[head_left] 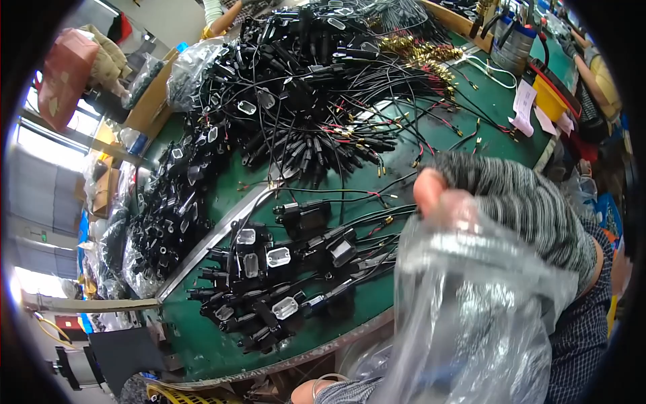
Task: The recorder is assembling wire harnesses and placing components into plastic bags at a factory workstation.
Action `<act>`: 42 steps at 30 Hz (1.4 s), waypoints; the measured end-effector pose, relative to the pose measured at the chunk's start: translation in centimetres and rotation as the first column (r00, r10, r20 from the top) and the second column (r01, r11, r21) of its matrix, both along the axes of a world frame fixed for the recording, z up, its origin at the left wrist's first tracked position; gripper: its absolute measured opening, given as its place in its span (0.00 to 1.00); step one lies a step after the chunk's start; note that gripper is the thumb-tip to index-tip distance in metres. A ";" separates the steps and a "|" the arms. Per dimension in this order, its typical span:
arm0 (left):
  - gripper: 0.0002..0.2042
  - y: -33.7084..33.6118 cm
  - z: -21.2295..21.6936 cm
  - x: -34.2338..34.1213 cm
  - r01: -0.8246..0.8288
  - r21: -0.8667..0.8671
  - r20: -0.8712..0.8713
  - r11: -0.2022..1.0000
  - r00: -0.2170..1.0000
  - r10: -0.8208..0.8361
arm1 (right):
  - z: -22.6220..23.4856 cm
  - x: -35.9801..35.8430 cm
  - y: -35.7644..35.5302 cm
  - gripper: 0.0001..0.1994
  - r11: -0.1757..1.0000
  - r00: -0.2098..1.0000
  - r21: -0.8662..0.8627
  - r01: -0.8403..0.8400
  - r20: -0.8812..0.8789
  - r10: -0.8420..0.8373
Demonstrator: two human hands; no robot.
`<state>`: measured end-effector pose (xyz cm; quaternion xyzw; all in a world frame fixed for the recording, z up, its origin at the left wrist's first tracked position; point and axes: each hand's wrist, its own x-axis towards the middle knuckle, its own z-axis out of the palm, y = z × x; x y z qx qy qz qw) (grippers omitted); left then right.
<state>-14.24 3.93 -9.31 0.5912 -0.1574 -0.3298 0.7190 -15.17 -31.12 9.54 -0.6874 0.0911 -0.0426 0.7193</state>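
Observation:
At the right, my right hand point(444, 195), in a grey-and-black striped sleeve point(531, 202), is closed on the gathered top of a clear plastic bag point(471, 303). The fingers are partly blurred and covered by plastic. The bag hangs down over the table's front edge, and its contents cannot be made out. At the bottom edge shows bare skin point(306, 392) beside checked cloth, seemingly part of my left arm; I cannot make out my left hand. Left of the bag lie several black housings point(277, 257) with clear rectangular windows and black cables.
A big heap of similar black parts point(282, 87) covers the back of the green table point(202, 360). Cables with gold ends point(431, 57) fan rightward. A metal strip point(222, 239) crosses the table. A metal can of tools point(511, 47) and a yellow bin point(550, 97) stand far right.

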 end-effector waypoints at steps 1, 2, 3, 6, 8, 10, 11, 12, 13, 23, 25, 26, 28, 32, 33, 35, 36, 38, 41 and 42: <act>0.38 0.8 0.4 -0.4 -0.053 0.034 0.027 0.998 0.998 0.052 | -1.7 2.2 -0.5 0.23 0.961 0.921 -0.275 0.000 0.375 0.107; 0.38 1.4 0.7 -0.8 -0.101 0.064 0.054 0.993 0.994 0.097 | -3.0 3.5 -0.7 0.24 0.862 0.697 -0.491 0.124 0.662 0.276; 0.38 1.9 1.0 -1.2 -0.145 0.091 0.078 0.985 0.987 0.138 | -4.1 3.7 -0.6 0.24 0.876 0.683 -0.473 0.093 0.671 0.289; 0.39 1.8 0.6 0.9 -0.107 0.057 0.109 0.993 0.989 0.100 | -2.3 0.5 0.6 0.18 0.499 0.980 0.850 -0.170 0.198 -0.004; 0.39 -1.4 -0.3 1.6 -0.093 0.027 0.144 0.995 0.986 0.089 | -2.6 -0.8 -1.3 0.19 0.544 0.991 0.838 0.038 0.039 -0.130; 0.39 -5.9 -0.2 3.3 -0.108 0.021 0.173 0.994 0.979 0.103 | -3.8 -1.2 -3.5 0.21 0.503 0.898 0.754 0.423 -0.274 -0.345; 0.39 -5.7 -0.2 3.4 -0.111 0.029 0.174 0.993 0.979 0.105 | -4.2 -1.2 -3.8 0.21 0.502 0.892 0.747 0.436 -0.288 -0.347; 0.39 -9.1 0.3 4.3 -0.104 0.026 0.169 0.994 0.981 0.098 | -4.1 -1.5 -3.9 0.22 0.712 0.918 0.599 0.366 -0.109 -0.380; 0.39 -10.8 1.3 6.8 -0.096 0.033 0.171 0.995 0.981 0.089 | -4.0 -1.6 -4.5 0.23 0.866 0.932 0.402 0.299 0.071 -0.355; 0.32 -17.0 4.7 6.5 -0.069 -0.035 -0.162 0.997 0.985 0.062 | -9.7 -1.3 6.8 0.09 0.710 0.854 -0.629 0.317 0.515 0.075; 0.28 -16.9 5.7 6.5 -0.075 -0.038 -0.363 0.996 0.930 0.056 | -12.2 -1.4 7.8 0.09 -0.068 0.738 -0.797 0.600 0.519 0.431; 0.27 -16.8 6.3 6.4 -0.075 -0.031 -0.462 0.997 0.886 0.052 | -12.4 -1.4 8.2 0.09 0.063 0.781 -0.878 0.474 0.452 0.431; 0.23 -17.3 7.3 6.0 -0.059 -0.010 -0.641 0.998 0.767 0.039 | -12.5 -1.5 8.2 0.11 0.317 0.837 -0.932 0.178 0.313 0.450; 0.24 -19.4 6.6 7.4 0.067 -0.062 -0.573 0.996 0.815 -0.090 | -9.8 -3.2 6.9 0.16 0.514 0.739 -0.833 0.204 0.475 0.477; 0.24 -18.1 5.1 7.2 0.119 -0.090 -0.492 0.989 0.858 -0.148 | -8.1 -4.1 5.7 0.19 0.465 0.541 -0.719 0.516 0.695 0.474; 0.26 -14.8 1.2 6.6 0.238 -0.125 -0.312 0.963 0.912 -0.266 | -5.4 -5.3 2.1 0.23 0.325 0.737 -0.814 0.482 0.577 0.352; 0.27 -14.0 -0.5 5.7 0.289 -0.136 -0.216 0.948 0.925 -0.313 | -5.4 -4.9 0.9 0.23 0.320 0.735 -0.814 0.484 0.577 0.356; 0.29 -25.9 5.1 8.2 0.384 -0.148 -0.018 0.912 0.921 -0.390 | -6.5 -3.3 0.1 0.26 0.406 0.863 -0.811 0.420 0.496 0.097; 0.32 -23.2 1.2 6.9 0.530 -0.109 0.262 0.841 0.832 -0.489 | -8.1 -3.4 -1.3 0.31 0.293 0.904 -0.887 0.356 0.406 0.131; 0.32 -23.4 1.5 6.6 0.528 -0.111 0.262 0.842 0.833 -0.487 | -8.3 -3.5 -1.6 0.34 0.237 0.921 -0.917 0.320 0.359 0.149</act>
